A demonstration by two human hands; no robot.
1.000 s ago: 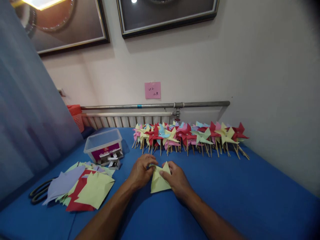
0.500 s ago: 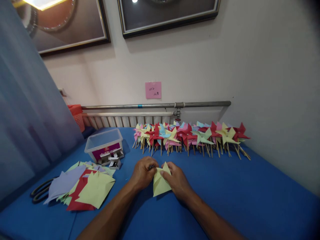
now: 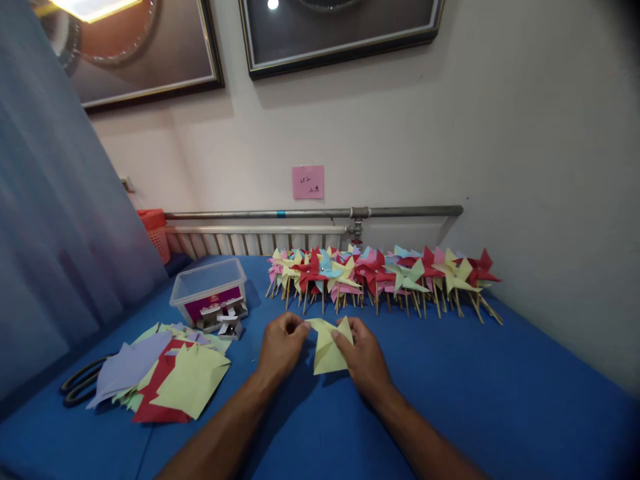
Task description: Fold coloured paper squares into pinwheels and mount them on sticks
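A pale yellow paper pinwheel blank (image 3: 330, 357) is held above the blue tabletop, with one point folded up on its right side. My right hand (image 3: 367, 360) grips this folded side, the thumb lying on the front near the middle. My left hand (image 3: 283, 345) is closed in a pinch at the paper's upper left point; whether anything else is between those fingers is hidden. Behind my hands stand many finished paper pinwheels (image 3: 376, 272) on thin sticks, in red, yellow, pink, blue and green.
Cut paper sheets (image 3: 193, 380) lie piled at the left, over part of dark-handled scissors (image 3: 80, 383). Behind them are a clear plastic tub (image 3: 207, 273) and small white boxes (image 3: 230, 327). A radiator pipe (image 3: 310, 214) runs along the wall; a curtain (image 3: 60, 200) hangs left.
The yellow paper has risen slightly and moved right with my right hand. My left hand has shifted left, from the paper's upper edge to its outer left point.
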